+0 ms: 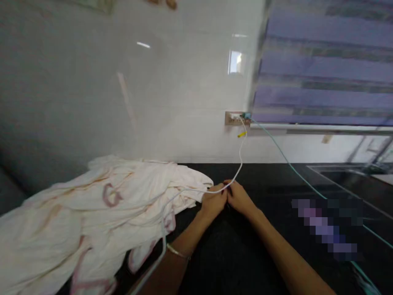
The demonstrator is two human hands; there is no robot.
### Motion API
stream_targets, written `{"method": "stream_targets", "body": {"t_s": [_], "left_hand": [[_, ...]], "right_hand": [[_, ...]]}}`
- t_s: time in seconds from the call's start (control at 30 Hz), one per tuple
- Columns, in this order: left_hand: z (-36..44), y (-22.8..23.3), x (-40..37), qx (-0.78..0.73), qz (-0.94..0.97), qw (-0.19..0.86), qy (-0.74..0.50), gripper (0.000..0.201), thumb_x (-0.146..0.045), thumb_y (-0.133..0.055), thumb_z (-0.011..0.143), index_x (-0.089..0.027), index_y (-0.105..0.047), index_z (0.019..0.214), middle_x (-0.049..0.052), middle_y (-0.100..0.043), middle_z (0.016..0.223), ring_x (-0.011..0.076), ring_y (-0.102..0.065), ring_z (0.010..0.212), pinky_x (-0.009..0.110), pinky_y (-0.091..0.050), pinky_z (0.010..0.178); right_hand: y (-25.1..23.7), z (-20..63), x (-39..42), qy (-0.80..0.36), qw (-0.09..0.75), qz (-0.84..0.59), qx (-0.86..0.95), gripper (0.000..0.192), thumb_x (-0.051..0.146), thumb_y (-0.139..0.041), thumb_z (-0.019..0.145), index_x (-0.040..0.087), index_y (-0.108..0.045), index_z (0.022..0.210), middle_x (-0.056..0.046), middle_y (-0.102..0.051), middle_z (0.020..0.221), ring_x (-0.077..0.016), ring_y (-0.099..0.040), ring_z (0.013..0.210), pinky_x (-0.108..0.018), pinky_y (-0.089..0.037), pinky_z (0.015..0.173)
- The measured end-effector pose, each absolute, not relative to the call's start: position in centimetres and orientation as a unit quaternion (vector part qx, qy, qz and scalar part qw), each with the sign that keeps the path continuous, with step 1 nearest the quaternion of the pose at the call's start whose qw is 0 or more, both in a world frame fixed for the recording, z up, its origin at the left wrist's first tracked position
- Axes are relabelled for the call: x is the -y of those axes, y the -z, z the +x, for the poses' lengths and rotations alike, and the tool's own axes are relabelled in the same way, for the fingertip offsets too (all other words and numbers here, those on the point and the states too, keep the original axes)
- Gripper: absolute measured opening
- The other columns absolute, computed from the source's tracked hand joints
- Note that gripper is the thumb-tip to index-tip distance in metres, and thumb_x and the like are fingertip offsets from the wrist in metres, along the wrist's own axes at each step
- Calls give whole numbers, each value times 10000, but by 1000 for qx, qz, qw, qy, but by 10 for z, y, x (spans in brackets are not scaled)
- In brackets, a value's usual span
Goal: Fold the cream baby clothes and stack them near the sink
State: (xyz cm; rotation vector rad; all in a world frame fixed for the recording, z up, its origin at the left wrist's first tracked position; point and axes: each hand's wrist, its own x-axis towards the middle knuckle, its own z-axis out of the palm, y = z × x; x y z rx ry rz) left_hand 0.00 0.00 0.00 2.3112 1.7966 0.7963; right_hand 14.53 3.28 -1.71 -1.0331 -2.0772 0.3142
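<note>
Glossy pale tiles cover the wall behind a black stone countertop (pixel 270 180), and both hands meet near the middle of that counter, a little in front of its back edge. Left hand (pixel 214 202) is curled closed, its fingers pinching a thin white cable (pixel 240 157); right hand (pixel 238 198) touches it knuckle to knuckle and is likewise closed on the same cable, which passes across the top of both. A slim pale bangle (pixel 177 250) circles the left wrist.

From the hands the white cable, smooth and round, rises in a soft curve to a beige wall socket (pixel 235 118) set in the tiles above the back edge; a small yellow tag (pixel 242 134) hangs on it just below the socket. Its other length runs left over a crumpled cream cloth (pixel 92 213), then bends down toward the counter's front edge beside the left forearm. That cloth is soft and wrinkled, with faded pink and tan markings, and fills the left part of the counter.

A second, teal cable (pixel 282 157) leaves the same socket and slants down toward the right front corner. Purple-grey striped blinds (pixel 325 61) hang at upper right, and a dark sink (pixel 353 180) is sunk into the counter's right back part.
</note>
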Motion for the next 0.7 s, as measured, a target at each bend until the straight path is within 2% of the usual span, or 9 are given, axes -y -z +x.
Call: {"method": "stream_targets", "body": {"t_s": [0.07, 0.17, 0.37, 0.57, 0.7], "left_hand": [[-1, 0, -5, -622, 723, 126, -273, 353, -278, -364, 1044, -179, -700, 1003, 69, -739, 1002, 186, -663, 921, 276, -467, 789], [-2, 1, -9, -643, 692, 179, -273, 352, -278, -382, 1030, -191, -702, 913, 47, -737, 921, 173, -666, 861, 259, -465, 744], [3, 5, -6, -629, 733, 132, -222, 354, -261, -371, 1026, -196, -719, 1028, 79, -749, 1049, 217, -691, 978, 298, -492, 839], [5, 0, 0, -626, 741, 127, -210, 378, -284, -354, 1031, -195, -719, 1075, 73, -735, 1020, 212, -680, 969, 308, -500, 862], [-1, -8, 1, -642, 734, -3, -222, 289, -279, -446, 989, -178, -705, 1067, 114, -695, 1111, 276, -620, 1105, 395, -470, 951]], "right_hand": [[27, 135, -34, -129, 385, -386, 829, 467, 171, -454, 921, 109, -599, 1361, -186, -632, 1361, -257, -575, 1275, -455, -441, 1122], [36, 130, -33, -142, 370, -362, 844, 581, 143, -476, 884, 126, -516, 1463, -177, -574, 1454, -268, -515, 1353, -482, -409, 1151], [36, 139, -27, -176, 355, -364, 843, 794, 80, -557, 742, 126, -441, 1526, -188, -562, 1462, -308, -511, 1353, -527, -394, 1164], [35, 135, -24, -179, 366, -365, 837, 755, 106, -574, 762, 136, -449, 1506, -185, -551, 1465, -307, -500, 1366, -524, -417, 1145], [30, 134, -22, -177, 367, -362, 838, 638, 132, -538, 843, 182, -472, 1476, -161, -576, 1434, -274, -532, 1333, -494, -430, 1134]]}}
